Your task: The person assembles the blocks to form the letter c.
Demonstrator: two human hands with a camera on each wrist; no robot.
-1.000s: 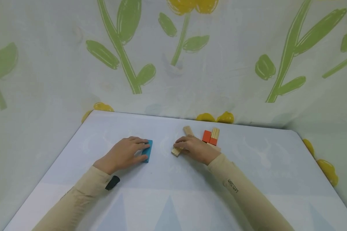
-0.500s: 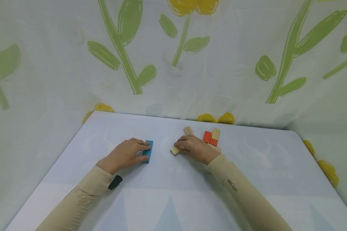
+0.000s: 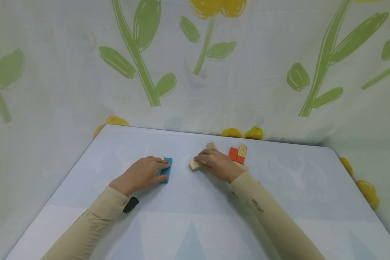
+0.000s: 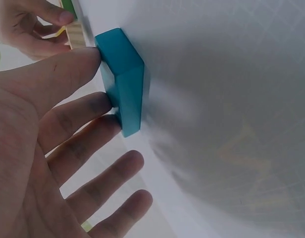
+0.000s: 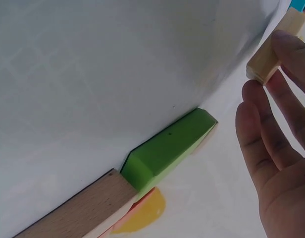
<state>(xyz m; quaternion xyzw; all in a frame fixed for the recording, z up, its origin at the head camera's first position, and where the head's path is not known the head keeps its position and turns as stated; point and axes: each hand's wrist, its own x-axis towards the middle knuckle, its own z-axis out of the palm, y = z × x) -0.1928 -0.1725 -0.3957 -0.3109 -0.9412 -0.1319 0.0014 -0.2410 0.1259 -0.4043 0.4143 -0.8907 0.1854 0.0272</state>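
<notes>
Pale wooden block (image 3: 193, 165) is projecting leftward from the fingertips of the right hand (image 3: 219, 164). The right hand is grasping this block, pinching it between thumb and fingers. Whether the block is touching the table (image 3: 182, 206) or being held just above it cannot be told.

Blue block (image 3: 166, 170) is lying flat under the fingertips of the left hand (image 3: 141, 175). The left hand is not clenching: its thumb and two fingers are touching the block, while the other two fingers are extending free. A gap is separating the blue block from the block at the right hand.

Second wooden block (image 3: 211, 145) is lying just beyond the right hand, which is partly covering it. Red block (image 3: 232, 153), ridged wooden piece (image 3: 242, 149) and small red piece (image 3: 240, 159) are clustering beyond the right wrist. Third wooden block (image 3: 243, 166) is showing partly beside that wrist. The right wrist view is also showing a green block (image 5: 170, 144) and a brown wooden block (image 5: 78, 210) beside it; their match to the head view is uncertain.

Progress judgement: the work appears to be at an early or middle stage. One block is being grasped and one is being steadied, but these two are not yet meeting. The clustered pieces are lying unheld.
</notes>
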